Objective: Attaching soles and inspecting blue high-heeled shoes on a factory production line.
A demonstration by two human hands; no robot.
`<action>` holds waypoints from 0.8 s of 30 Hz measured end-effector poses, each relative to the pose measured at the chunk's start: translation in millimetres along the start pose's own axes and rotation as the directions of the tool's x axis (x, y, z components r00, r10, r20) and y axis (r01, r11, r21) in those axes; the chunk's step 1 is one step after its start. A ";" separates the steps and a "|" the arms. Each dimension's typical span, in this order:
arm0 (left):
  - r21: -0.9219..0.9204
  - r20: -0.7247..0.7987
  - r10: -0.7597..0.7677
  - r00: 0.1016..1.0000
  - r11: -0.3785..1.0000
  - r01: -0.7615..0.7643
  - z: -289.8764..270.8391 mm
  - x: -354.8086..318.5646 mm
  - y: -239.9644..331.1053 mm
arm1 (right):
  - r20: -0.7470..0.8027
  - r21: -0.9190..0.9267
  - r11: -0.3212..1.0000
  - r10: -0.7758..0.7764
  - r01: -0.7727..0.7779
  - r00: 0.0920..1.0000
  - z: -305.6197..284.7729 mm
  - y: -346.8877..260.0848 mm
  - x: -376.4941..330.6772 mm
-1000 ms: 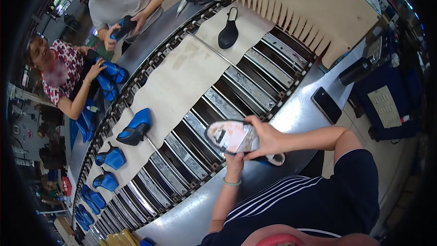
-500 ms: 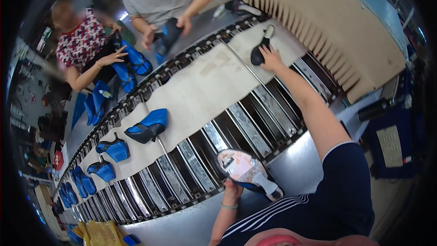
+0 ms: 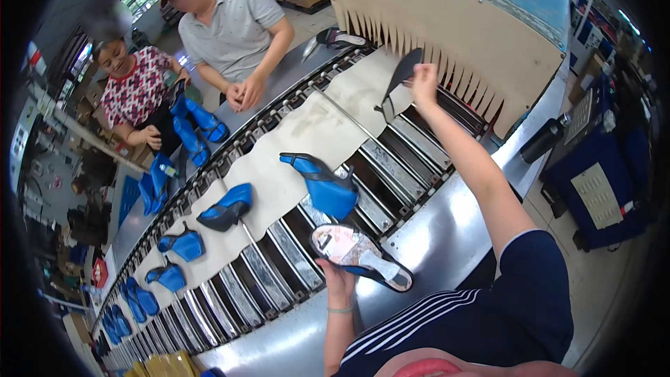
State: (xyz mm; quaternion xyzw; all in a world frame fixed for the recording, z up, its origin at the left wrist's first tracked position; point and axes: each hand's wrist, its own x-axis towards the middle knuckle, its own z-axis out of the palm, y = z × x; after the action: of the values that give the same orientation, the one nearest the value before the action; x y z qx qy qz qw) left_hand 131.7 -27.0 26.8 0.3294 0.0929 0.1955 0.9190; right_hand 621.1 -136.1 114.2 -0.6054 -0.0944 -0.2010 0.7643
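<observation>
- The right hand (image 3: 421, 78) is stretched far out over the conveyor (image 3: 447, 220), fingers closed on the upper end of a dark sole piece (image 3: 403, 75) that hangs just in front of the fringed curtain (image 3: 447, 63) of the tunnel machine.
- The left hand (image 3: 333, 276) is near the body, closed from below around a blue shoe (image 3: 359, 257) turned sole-up, with a pale insert lying across it.
- The sole piece is pinched at one end only; it could swing, slip and fall between the rollers.
- With the arm at full reach, a sleeve or finger could brush the curtain or rollers.
- The upturned shoe hangs over the metal edge; a slack hold could drop it or shed the insert.
- A blue high-heeled shoe (image 3: 322, 183) lies on the belt between the hands; the returning arm could knock it askew.
</observation>
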 end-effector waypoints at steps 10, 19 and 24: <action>0.010 -0.136 0.101 0.986 0.995 -0.100 23.9 4.7 6.6 | 0.181 0.152 0.987 -0.076 0.049 0.981 -165.9 -126.3 -123.8; 0.096 -0.065 0.243 0.968 0.967 -0.237 49.1 -20.8 16.9 | 0.263 0.040 0.877 0.453 -0.479 0.852 -268.0 -92.7 -235.2; 0.109 -0.017 0.237 0.971 0.966 -0.234 51.1 -24.7 20.9 | 0.368 -0.081 0.984 0.175 -0.156 0.913 -247.7 -117.1 -275.8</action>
State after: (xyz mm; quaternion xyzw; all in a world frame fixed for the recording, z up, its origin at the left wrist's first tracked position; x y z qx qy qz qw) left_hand 118.4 -51.8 80.4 0.3838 0.0771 0.3028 0.8690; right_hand 298.6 -343.3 49.5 -0.6573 -0.1815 -0.0190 0.7312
